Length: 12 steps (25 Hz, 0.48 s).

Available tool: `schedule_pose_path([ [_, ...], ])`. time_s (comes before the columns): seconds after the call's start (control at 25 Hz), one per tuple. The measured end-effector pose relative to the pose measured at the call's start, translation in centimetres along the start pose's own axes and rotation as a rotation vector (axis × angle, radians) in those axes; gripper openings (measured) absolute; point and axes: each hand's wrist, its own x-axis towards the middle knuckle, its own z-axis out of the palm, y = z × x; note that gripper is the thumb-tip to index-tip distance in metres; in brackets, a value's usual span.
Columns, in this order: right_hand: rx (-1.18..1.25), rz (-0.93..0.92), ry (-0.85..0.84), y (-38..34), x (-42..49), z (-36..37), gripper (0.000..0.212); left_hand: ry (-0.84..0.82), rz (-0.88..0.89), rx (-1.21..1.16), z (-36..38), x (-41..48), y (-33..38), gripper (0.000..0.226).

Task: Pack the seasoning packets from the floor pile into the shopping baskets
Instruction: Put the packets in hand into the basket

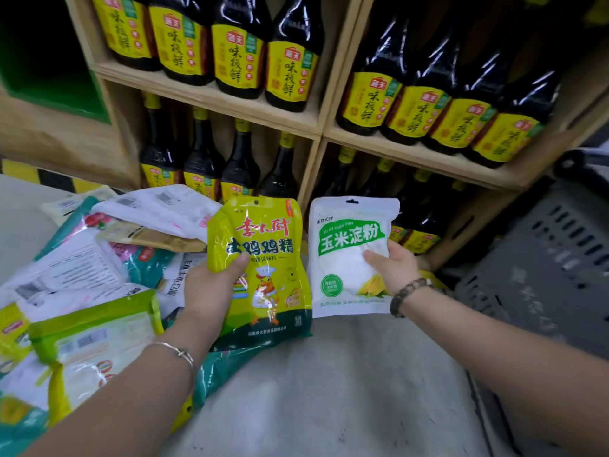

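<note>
At centre frame, above the grey floor (329, 390), the left hand (211, 291) holds a yellow-green chicken bouillon packet (267, 258) upright, its grip pinching the left edge with the thumb in front. Just beside it, the right hand (393, 270) pinches a white corn starch packet (346, 252) by its right edge. More seasoning packets (92, 324) lie piled at lower left, and a grey shopping basket (560, 258) sits at right, below soy sauce bottles (290, 74).
</note>
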Motion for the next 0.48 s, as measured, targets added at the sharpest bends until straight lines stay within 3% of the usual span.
schedule_pose_path([
  [0.12, -0.012, -0.029, 0.048, -1.8, -1.3, -2.8, 0.02, -0.055, 0.041, 0.001, 2.6, -1.0, 0.9, 0.015],
  [0.24, -0.065, -0.08, 0.066, -4.0, -2.0, -5.1, 0.018, -0.105, 0.108, -0.012, 4.7, -1.7, 1.7, 0.034],
  [0.36, -0.148, -0.149, 0.062, -6.8, -2.3, -7.2, 0.017, -0.106, 0.166, -0.021, 6.2, -2.4, 2.8, 0.016],
  [0.48, -0.135, -0.173, 0.071, -9.5, -2.8, -9.0, 0.018, -0.089, 0.196, -0.04, 7.1, -3.4, 4.4, 0.02],
])
